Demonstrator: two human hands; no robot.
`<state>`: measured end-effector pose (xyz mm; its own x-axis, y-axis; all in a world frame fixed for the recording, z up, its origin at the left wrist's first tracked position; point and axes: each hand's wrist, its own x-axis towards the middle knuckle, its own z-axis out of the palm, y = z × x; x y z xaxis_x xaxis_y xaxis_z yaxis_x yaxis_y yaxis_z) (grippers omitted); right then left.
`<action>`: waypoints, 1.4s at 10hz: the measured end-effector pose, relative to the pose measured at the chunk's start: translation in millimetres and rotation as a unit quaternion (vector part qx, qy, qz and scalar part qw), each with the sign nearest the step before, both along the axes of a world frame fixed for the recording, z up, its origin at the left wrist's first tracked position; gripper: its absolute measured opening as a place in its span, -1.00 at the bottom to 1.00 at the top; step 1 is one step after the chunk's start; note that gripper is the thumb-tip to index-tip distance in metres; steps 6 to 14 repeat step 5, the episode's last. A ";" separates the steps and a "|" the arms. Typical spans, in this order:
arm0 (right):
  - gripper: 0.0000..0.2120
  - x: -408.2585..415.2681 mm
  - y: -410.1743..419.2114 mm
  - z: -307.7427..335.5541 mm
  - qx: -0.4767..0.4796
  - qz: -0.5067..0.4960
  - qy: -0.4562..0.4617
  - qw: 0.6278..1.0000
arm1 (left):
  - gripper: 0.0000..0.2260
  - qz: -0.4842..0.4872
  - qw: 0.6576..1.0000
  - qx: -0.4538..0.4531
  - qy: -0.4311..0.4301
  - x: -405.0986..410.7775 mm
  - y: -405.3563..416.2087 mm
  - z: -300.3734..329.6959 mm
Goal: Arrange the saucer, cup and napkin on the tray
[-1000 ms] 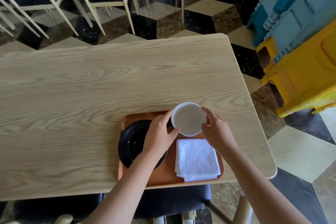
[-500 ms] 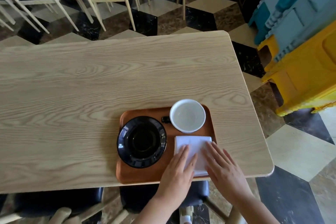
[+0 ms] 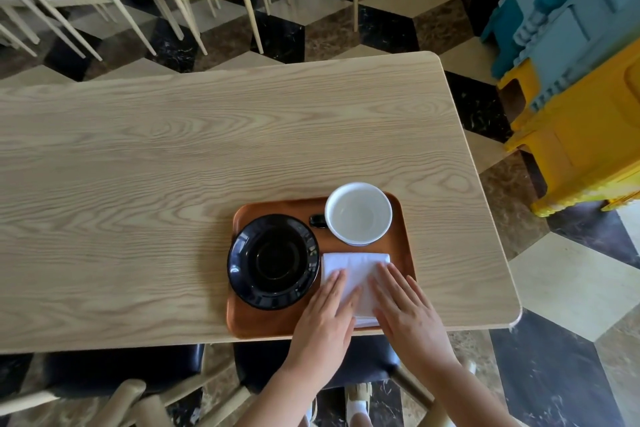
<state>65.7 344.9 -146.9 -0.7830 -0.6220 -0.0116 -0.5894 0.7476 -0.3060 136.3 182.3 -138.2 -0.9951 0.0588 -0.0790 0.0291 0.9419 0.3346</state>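
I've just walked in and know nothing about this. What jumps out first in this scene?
An orange-brown tray sits at the near edge of a pale wooden table. It holds a glossy black saucer on the left and a white cup at the back right. In front, the left hand and right hand lie flat on a folded white napkin.

Tray [image 3: 401, 239] on table [image 3: 173, 166], near edge. Left hand [image 3: 323, 319] and right hand [image 3: 408, 312] flat on napkin [image 3: 353, 265], side by side. Saucer [image 3: 273, 260] just left of left hand. Cup [image 3: 358, 213] beyond both hands, behind napkin.
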 end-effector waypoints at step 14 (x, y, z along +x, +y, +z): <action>-0.63 -14.7 -9.6 36.7 0.077 0.025 -0.001 0.997 | -0.56 -0.036 0.995 -0.045 -0.083 -12.4 -1.3 36.5</action>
